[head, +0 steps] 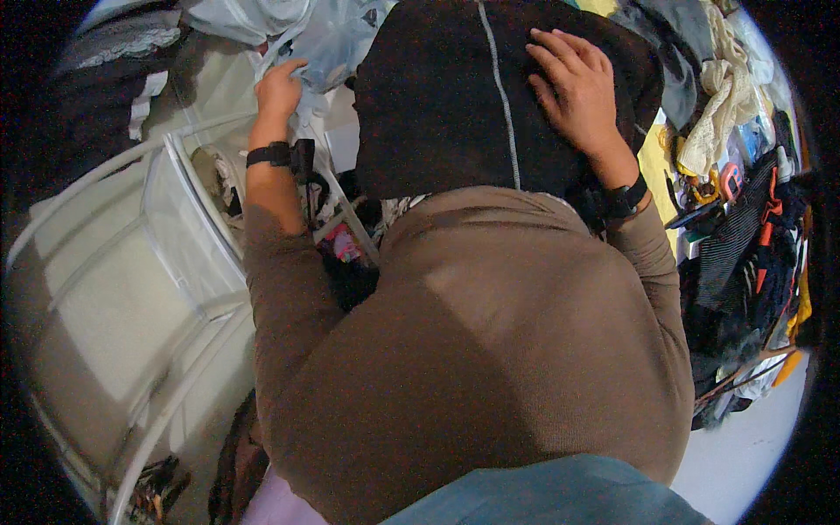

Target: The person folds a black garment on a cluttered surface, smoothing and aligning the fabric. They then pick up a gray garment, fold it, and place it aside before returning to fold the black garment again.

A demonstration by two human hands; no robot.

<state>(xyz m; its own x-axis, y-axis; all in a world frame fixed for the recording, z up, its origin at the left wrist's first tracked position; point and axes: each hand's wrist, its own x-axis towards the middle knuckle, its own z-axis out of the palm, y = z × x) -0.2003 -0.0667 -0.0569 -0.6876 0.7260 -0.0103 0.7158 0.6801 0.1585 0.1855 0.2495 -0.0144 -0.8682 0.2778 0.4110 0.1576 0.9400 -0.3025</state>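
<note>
A black cloth with a pale stitched seam spreads across my lap, just beyond the hem of my brown top. My right hand rests flat on its right part with the fingers slightly parted, holding nothing. At the upper left, my left hand is curled round the edge of a translucent plastic bag; its fingertips are mostly hidden. Both wrists wear dark bands.
A pale rack with tubular rails and clear panels stands on my left. Dark clothing lies at the far upper left. To my right are a cream knitted cloth, a striped dark cloth and a pink object.
</note>
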